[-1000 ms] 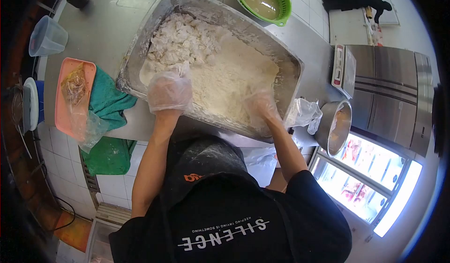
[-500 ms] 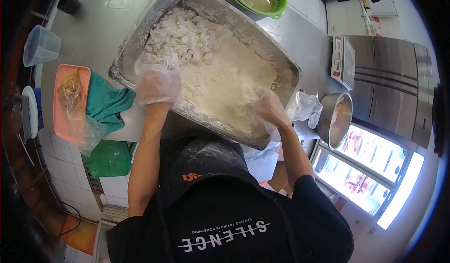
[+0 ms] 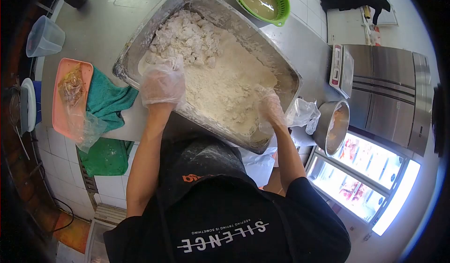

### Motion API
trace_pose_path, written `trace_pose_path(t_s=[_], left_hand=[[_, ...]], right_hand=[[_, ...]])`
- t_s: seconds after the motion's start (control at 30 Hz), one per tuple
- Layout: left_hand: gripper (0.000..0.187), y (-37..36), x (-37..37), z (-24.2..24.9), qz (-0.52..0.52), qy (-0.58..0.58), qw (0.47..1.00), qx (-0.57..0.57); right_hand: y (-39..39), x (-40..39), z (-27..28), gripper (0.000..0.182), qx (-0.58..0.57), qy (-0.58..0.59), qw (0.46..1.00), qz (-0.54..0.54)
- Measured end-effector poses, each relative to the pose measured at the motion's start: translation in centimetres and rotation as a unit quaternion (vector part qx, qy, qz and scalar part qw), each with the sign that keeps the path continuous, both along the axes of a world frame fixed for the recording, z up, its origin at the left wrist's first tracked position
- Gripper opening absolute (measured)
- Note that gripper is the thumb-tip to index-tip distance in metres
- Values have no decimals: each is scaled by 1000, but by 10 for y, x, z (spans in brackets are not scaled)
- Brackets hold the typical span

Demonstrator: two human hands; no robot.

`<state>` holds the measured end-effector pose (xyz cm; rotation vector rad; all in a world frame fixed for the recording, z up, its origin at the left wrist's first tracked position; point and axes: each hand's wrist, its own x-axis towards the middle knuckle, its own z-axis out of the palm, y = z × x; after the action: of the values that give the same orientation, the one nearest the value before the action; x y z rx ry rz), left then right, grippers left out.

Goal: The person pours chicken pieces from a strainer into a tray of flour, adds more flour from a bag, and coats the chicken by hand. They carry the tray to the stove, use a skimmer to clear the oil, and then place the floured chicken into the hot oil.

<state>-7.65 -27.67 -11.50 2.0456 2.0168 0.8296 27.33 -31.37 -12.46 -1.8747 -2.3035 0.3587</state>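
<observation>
A large metal pan (image 3: 206, 0) lies slantwise before me, with white flour (image 3: 229, 82) across its middle and right. Flour-coated clumpy pieces (image 3: 187, 38) are heaped at its far left. My left hand (image 3: 162, 82), in a clear plastic glove, is closed over the near-left rim, its fingertips inside the pan and partly hidden by the crumpled plastic. Also gloved, my right hand (image 3: 271, 107) is at the pan's right end beside loose, crumbly flour. Its fingers are stretched toward the flour, and I see nothing held in them.
A green strainer (image 3: 282, 14) with cloudy liquid stands beyond the pan. To the left are a pink tray (image 3: 58, 108), a teal towel (image 3: 108, 99) and a clear jug (image 3: 45, 37). A scale (image 3: 341, 70), plastic bag (image 3: 301, 113) and metal bowl (image 3: 323, 127) sit right.
My right hand was blurred over the flour and now shows more clearly, slightly farther right. The flour near it looks more broken up. My left hand stays at the rim.
</observation>
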Motion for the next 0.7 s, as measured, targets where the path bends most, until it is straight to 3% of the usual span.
trace_pose_path(t_s=[0.07,0.13,0.17,0.23,0.3,0.4,0.5,0.57,0.63,0.7], left_hand=[[19,-1,0,1,-8,-1,1000,-12],[24,-2,-3,-4,-32,13,999,-17],[25,-3,-5,-8,-36,5,999,5],[26,-6,-7,-16,-51,-11,997,49],[27,-5,-3,-13,-35,-5,999,-7],[29,0,1,-2,4,-7,999,-44],[29,-1,-2,-1,17,-6,999,-49],[29,-3,1,-7,3,-2,999,-45],[28,-4,-3,-14,-9,13,999,-33],[28,1,2,6,9,1,999,-53]], right_hand=[[-4,28,-54,27,-58,-88,994,11],[0,18,-51,26,-71,-85,994,-10],[7,-22,-14,24,-56,-38,997,-37],[8,-28,-21,24,-79,-14,995,-67],[12,15,-90,27,-154,-64,984,-66],[25,17,-52,30,-104,-40,994,4],[59,-33,33,31,-131,45,990,20],[66,-61,57,27,-98,282,951,-80],[65,-63,62,24,-115,279,947,-109],[57,-49,54,21,-185,37,980,-65]])
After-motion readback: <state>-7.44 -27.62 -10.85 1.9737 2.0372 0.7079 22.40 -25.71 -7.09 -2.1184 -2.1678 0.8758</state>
